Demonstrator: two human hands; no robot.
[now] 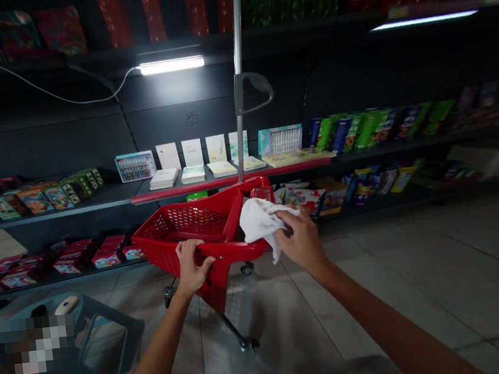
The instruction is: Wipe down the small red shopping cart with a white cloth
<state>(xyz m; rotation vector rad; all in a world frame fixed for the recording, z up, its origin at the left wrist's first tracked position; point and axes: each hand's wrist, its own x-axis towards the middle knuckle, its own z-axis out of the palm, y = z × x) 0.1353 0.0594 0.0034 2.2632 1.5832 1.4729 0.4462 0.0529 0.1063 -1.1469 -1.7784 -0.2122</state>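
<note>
A red plastic shopping cart [217, 282] with perforated basket walls stands on wheels in front of me. My left hand [192, 267] is closed over the near rim of its basket, fingers over the edge and thumb on the outer side. In my right hand [302, 238] is a crumpled white cloth [257, 219], which lies against the cart's handle end at the right. One corner of the cloth hangs below the rim. The part of the handle under the cloth is hidden.
Behind the cart run dark shelves with notebooks [218, 169], bagged snacks [366, 130] and small boxes [45, 196]. A metal pole [236, 39] with a grey loop rises from the cart's far side. A blue-grey stool [130, 324] stands at lower left, and tiled floor [397, 278] spreads to the right.
</note>
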